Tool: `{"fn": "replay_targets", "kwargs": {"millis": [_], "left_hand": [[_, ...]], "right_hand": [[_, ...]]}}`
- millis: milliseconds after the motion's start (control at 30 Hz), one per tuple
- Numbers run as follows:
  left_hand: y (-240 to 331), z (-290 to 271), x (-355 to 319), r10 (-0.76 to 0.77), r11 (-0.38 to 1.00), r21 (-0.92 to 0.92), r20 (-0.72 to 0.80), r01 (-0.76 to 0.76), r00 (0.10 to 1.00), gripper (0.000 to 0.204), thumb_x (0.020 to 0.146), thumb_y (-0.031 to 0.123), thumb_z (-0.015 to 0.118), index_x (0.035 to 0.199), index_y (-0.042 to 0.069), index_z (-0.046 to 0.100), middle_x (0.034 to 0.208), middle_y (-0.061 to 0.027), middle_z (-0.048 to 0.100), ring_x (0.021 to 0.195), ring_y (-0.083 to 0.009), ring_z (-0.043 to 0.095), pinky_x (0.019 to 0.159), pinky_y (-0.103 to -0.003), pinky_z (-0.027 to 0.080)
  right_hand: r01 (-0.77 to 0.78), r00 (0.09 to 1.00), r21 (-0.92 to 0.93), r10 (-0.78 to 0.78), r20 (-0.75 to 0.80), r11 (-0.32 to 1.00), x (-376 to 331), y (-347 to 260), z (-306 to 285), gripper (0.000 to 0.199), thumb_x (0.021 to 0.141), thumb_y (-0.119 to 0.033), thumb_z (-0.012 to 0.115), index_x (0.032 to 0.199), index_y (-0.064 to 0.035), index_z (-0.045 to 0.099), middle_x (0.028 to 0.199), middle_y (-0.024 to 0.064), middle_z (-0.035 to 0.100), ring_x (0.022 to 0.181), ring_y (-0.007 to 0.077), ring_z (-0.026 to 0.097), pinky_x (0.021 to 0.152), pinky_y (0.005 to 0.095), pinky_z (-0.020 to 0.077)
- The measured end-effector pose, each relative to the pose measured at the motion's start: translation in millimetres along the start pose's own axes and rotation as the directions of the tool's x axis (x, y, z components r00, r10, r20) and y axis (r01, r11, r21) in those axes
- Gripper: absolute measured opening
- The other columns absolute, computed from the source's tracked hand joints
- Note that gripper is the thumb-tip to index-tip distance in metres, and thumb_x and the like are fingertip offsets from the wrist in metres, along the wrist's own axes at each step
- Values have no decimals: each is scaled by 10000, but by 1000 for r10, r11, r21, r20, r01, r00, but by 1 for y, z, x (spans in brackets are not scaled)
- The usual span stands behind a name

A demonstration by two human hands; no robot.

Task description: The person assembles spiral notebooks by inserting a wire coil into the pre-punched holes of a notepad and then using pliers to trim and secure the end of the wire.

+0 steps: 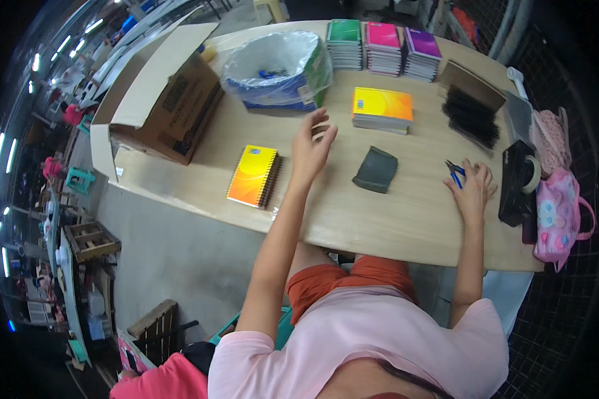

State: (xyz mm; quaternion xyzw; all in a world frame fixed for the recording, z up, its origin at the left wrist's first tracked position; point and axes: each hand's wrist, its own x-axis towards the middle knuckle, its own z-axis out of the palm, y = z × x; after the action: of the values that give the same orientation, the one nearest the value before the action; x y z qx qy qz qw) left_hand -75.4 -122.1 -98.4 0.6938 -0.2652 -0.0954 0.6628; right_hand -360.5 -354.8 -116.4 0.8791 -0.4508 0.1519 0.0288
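My left hand point(313, 147) is raised over the middle of the table with nothing in it, its fingers loosely bent and apart. It is between a spiral notebook point(253, 175) with a yellow-orange cover and a stack of similar yellow-orange notebooks point(382, 110). At the right, my right hand point(472, 187) is low over the tabletop. Its thumb and forefinger are on the blue handles of small cutting pliers point(454, 174), whose dark jaws point away from me. Between my hands lies a dark green folded piece of material point(376, 170).
Across the back stand a plastic-lined bin point(276, 73) and green point(344, 45), pink point(383, 49) and purple point(422, 54) notebook stacks. An open carton point(170, 110) is at left. On the right are black wire coils point(470, 116), a tape dispenser point(516, 183) and a pink pouch point(556, 216).
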Motion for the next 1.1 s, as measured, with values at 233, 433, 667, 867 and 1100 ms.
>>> {"fn": "replay_targets", "kwargs": {"millis": [233, 433, 667, 867, 1100], "left_hand": [[-44, 37, 132, -210, 849, 509, 86, 138, 974, 421, 810, 327, 827, 1004, -34, 733, 805, -98, 710, 691, -151, 664, 638, -276, 542], [-19, 57, 138, -319, 869, 428, 104, 247, 942, 247, 789, 171, 859, 838, -6, 694, 745, -73, 672, 595, -131, 628, 525, -284, 534], [-6, 26, 102, 70, 963, 266, -101, -41, 992, 221, 803, 22, 777, 911, 17, 584, 772, -54, 660, 658, -97, 599, 568, -253, 495], [37, -3, -49, 594, 721, 453, -15, -524, 804, 610, 871, -152, 527, 1436, 62, 447, 1059, -133, 652, 893, -198, 604, 781, -329, 496], [-7, -24, -150, 253, 907, 359, -50, -219, 966, 478, 824, -144, 532, 1224, 84, 656, 1083, -153, 586, 871, -252, 590, 741, -320, 491]], "right_hand": [[315, 949, 465, -256, -186, 827, 25, -32, -5, 446, 745, -157, 807, 1166, -62, 693, 1225, 146, 563, 1151, 344, 538, 970, 464, 449], [194, 980, 315, -169, -105, 929, 108, 22, 46, 263, 824, -97, 723, 1084, -66, 694, 1132, 95, 607, 1111, 325, 556, 905, 488, 481], [206, 969, 92, -190, -156, 974, 117, 4, 75, 180, 891, -217, 660, 1046, -139, 613, 1069, 55, 618, 1111, 285, 552, 919, 485, 426], [294, 922, 199, -223, -315, 935, 116, 33, 43, 142, 897, -126, 644, 1036, -114, 616, 1016, 58, 646, 1028, 278, 613, 1030, 460, 389], [431, 896, 564, -256, -364, 705, 93, -7, -10, 264, 898, 37, 606, 1136, -49, 683, 933, 138, 595, 781, 268, 604, 678, 315, 469]]}}
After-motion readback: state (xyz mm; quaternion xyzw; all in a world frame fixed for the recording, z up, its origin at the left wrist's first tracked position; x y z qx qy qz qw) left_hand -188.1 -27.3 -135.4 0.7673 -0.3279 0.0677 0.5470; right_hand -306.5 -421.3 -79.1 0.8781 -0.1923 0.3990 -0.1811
